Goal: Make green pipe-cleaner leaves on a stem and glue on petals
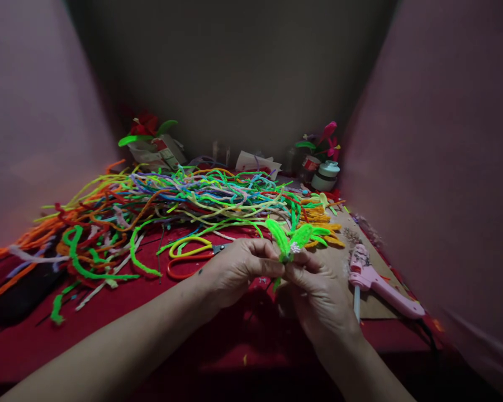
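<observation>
Between my two hands is a bright green pipe-cleaner leaf piece (pixel 279 237) with several leaves fanning upward and a small silvery-white cluster (pixel 294 248) at its middle. The fingers of my left hand (pixel 245 265) pinch it from the left side. On the other side, my right hand (pixel 314 282) closes its thumb and fingers round the base. A short green end pokes out below the fingertips. Just left of my left hand lie scissors (pixel 190 257) with one yellow and one red handle loop.
A large heap of colourful pipe cleaners (pixel 209 195) spreads across the red cloth (pixel 159 329). Right of my hands, a pink glue gun (pixel 385 290) rests on brown cardboard (pixel 377 310) near orange pipe-cleaner pieces (pixel 318 215). Behind stand a white-lidded jar (pixel 326 176) and red flowers (pixel 145 124).
</observation>
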